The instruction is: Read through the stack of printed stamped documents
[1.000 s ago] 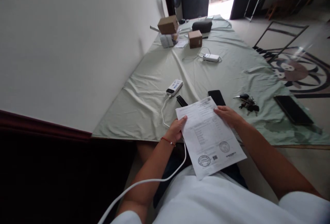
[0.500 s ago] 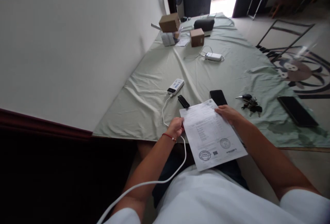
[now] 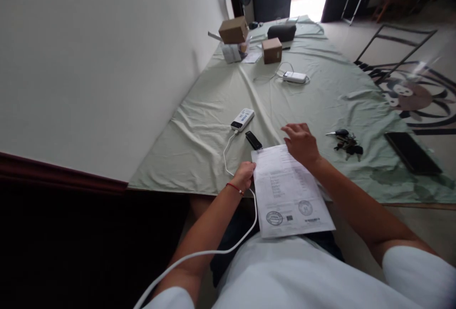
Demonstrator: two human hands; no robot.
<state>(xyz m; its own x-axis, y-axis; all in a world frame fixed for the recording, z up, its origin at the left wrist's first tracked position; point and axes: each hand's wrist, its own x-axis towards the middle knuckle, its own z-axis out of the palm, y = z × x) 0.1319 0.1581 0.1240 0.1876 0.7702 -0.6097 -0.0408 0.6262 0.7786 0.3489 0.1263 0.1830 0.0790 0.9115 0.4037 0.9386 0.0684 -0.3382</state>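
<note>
Printed sheets of paper [image 3: 290,190] with two round stamps hang over the table's front edge, towards my lap. My left hand [image 3: 245,175] grips their left edge between thumb and fingers. Over the upper right corner of the paper is my right hand [image 3: 302,144], its fingers apart and pointing left, holding nothing that I can see. That hand hides the spot where a black phone lay. A small black device [image 3: 253,140] rests just beyond the paper's top edge. Behind it lies a white power bank [image 3: 242,120] with a white cable [image 3: 213,252] running past my left arm.
Keys [image 3: 348,144] and a dark tablet or large phone [image 3: 412,153] lie at the right on the pale green tablecloth [image 3: 199,143]. Farther back are a second white device [image 3: 295,78], cardboard boxes [image 3: 271,51] and a black case [image 3: 281,32]. A wall [image 3: 89,62] borders the left side.
My right hand has let go of the paper's right edge and moved up and left, covering where the black phone was. The paper has turned slightly more upright, with my left hand still on it.
</note>
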